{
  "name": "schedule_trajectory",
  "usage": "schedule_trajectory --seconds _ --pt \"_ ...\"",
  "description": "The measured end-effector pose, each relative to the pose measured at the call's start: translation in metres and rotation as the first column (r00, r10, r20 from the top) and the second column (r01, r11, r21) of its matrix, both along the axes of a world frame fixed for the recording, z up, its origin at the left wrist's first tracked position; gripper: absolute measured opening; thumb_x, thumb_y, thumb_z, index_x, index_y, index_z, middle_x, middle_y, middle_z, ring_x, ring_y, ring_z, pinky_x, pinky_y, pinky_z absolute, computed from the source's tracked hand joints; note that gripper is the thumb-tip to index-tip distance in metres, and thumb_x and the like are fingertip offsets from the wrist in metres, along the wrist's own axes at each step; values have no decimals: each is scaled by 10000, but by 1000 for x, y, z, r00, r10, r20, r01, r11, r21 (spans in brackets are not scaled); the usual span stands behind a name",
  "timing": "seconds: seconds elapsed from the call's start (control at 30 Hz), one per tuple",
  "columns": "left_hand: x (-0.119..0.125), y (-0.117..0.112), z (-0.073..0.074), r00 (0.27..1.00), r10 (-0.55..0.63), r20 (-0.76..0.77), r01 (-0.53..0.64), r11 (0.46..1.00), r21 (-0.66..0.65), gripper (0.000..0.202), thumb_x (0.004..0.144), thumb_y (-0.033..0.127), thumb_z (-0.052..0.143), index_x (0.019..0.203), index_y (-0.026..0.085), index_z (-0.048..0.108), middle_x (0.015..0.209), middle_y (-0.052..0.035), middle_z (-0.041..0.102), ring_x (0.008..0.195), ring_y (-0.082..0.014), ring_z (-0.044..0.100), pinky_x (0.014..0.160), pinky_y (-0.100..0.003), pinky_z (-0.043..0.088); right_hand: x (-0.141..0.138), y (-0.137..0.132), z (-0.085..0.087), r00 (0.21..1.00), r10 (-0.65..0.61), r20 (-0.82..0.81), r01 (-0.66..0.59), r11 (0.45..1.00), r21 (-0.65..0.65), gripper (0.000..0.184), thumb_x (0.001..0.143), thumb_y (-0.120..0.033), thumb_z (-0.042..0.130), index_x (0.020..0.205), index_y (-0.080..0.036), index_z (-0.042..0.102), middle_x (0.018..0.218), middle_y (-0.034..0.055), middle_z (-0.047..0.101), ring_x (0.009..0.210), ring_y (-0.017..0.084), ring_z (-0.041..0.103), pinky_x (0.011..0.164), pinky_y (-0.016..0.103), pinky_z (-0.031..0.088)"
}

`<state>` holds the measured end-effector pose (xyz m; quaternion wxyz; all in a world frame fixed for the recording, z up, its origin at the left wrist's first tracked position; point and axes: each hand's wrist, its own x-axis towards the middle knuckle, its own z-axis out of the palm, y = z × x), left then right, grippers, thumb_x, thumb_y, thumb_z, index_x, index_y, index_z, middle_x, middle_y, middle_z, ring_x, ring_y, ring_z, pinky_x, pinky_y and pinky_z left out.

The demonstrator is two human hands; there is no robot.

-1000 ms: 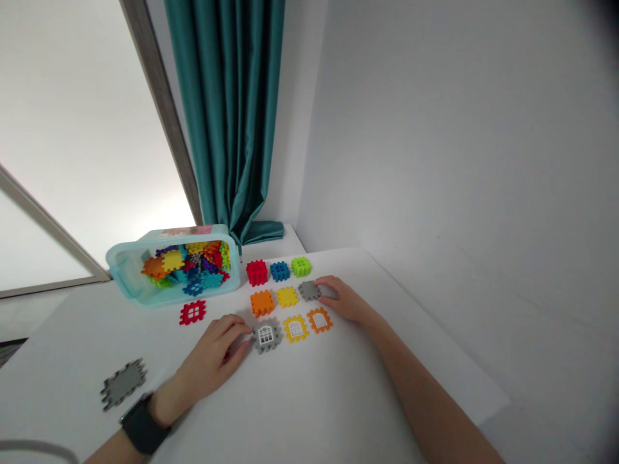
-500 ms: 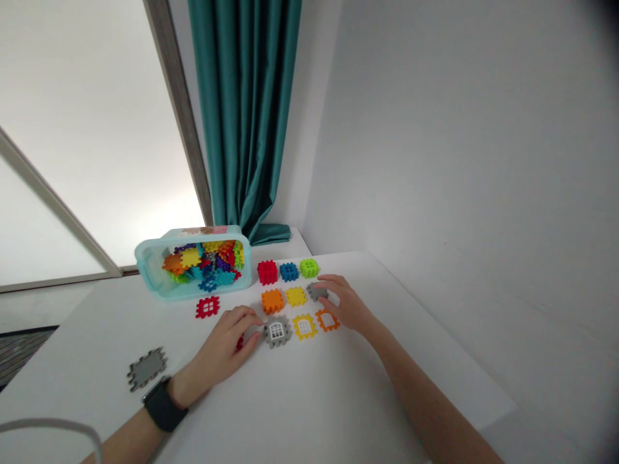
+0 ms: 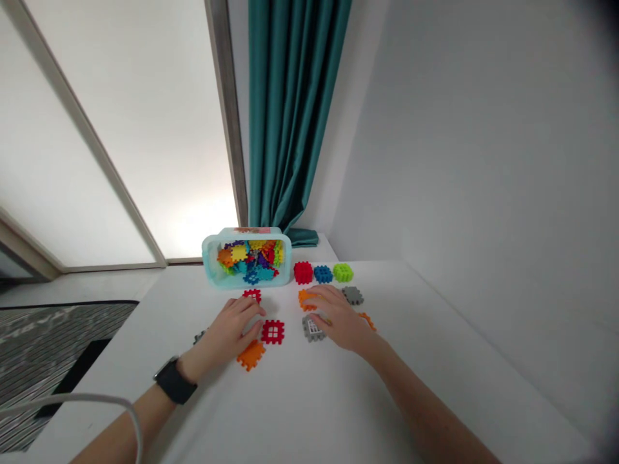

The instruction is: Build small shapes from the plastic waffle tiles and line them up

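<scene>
My left hand (image 3: 226, 334) is low over the white table, fingers bent and spread, with nothing visible between thumb and fingers. Just right of its fingertips lies a red window tile (image 3: 273, 332). An orange notched tile (image 3: 250, 356) is below its thumb, and a second red window tile (image 3: 252, 294) is partly covered behind its fingers. My right hand (image 3: 338, 317) reaches over the rows of tiles, thumb and fingers apart. Its fingertips are at an orange tile stack (image 3: 305, 299), its thumb over a grey window tile (image 3: 312, 329). The yellow tiles beneath that hand are mostly hidden.
Behind stand stacks of red (image 3: 303, 272), blue (image 3: 323, 274) and green tiles (image 3: 343, 272). A grey tile (image 3: 353, 295) and part of an orange frame (image 3: 368, 321) show right of my hand. A pale blue bin (image 3: 209, 263) of mixed tiles lies on its side, back left.
The view has turned left. My right hand has moved from the grey tile to the orange stack. My left hand has shifted left, uncovering a red window tile and an orange tile.
</scene>
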<state>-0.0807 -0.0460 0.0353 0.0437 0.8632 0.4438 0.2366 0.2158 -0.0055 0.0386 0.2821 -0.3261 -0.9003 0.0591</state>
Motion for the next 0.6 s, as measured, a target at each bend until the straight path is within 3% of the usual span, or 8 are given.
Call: schedule_trajectory --seconds 0.3,0.43,0.6 --pt "-33 -23 -8 989 37 -141 -43 998 -36 173 946 226 497 1039 221 643 1057 -68 673 982 -228 607 889 -376 442 -56 -14 1 987 85 140 -80 996 -41 251 927 -163 601 1158 -234 669 1219 96 656 1224 262 538 1052 464 428" --pt "-37 -27 -15 988 71 -136 -74 997 -14 170 941 223 493 1022 214 642 1014 -68 664 964 -228 600 883 -374 435 -73 -22 -5 967 40 252 -33 999 -32 272 869 -169 690 1135 -219 677 1218 108 651 1242 301 519 1067 498 413" --pt "-34 -29 -24 993 66 -103 -64 998 22 137 920 197 518 978 220 640 964 -61 656 943 -235 592 870 -384 427 -84 -29 -18 961 -1 277 -5 1000 21 220 841 -204 741 1053 -236 690 1094 87 684 1151 302 568 1096 552 371"
